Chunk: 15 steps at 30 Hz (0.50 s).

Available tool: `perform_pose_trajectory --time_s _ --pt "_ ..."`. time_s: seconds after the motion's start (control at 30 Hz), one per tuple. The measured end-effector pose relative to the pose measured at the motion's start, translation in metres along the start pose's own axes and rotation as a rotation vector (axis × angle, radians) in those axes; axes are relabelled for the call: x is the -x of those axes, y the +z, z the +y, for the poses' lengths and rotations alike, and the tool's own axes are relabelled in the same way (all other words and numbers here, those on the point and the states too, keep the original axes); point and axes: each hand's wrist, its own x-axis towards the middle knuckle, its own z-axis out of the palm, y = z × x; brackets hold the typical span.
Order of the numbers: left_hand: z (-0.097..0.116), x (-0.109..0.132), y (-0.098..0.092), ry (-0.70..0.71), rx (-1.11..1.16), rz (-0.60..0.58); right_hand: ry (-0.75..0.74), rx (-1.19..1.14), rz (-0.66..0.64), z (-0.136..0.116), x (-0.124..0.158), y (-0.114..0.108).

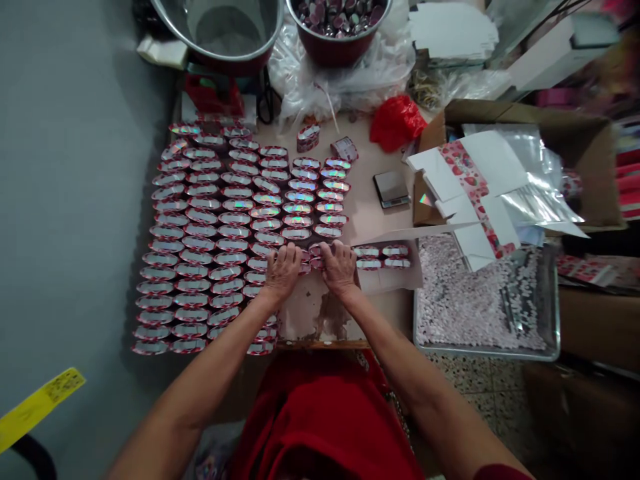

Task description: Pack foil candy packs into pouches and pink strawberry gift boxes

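Note:
Several small red-and-pink packs (317,251) with pale oval tops stand between my two hands at the middle of the table. My left hand (283,268) has its fingers curled against the left end of this short group. From the right, my right hand (340,265) presses on the other end, its thumb towards the packs. My fingers partly hide them. Just right of that hand lies an open white box (395,280) with several of the same packs in two rows. Dense rows of packs (233,219) fill the table to the left.
A metal tray (556,313) of small pale pieces lies at right, below a cardboard box (597,167) topped with a printed white carton (493,157). A small scale (391,189) and red plastic bag (397,123) lie behind. Two metal bowls (273,37) (336,50) stand at the back.

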Motion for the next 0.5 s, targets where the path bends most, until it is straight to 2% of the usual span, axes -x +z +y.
perform_pose_trajectory --time_s 0.1,0.2,0.3,0.37,0.43,0.5 --pt "-0.002 -0.006 -0.006 0.022 0.011 -0.072 0.019 -0.005 -0.021 -0.006 -0.003 -0.007" --pt "-0.006 -0.019 -0.006 0.030 0.047 -0.100 -0.035 -0.005 -0.070 -0.007 -0.014 -0.014" --pt "-0.005 -0.025 0.001 0.004 0.169 -0.044 -0.067 -0.009 -0.074 -0.005 -0.022 -0.016" --pt "-0.002 -0.021 0.004 -0.026 0.247 0.002 -0.063 -0.028 -0.068 -0.004 -0.022 -0.018" --pt "0.001 -0.011 0.000 -0.049 0.230 0.042 -0.060 -0.062 -0.052 -0.001 -0.013 -0.027" --pt "0.009 0.003 -0.012 -0.095 0.143 0.123 -0.075 -0.125 -0.006 0.008 0.008 -0.044"
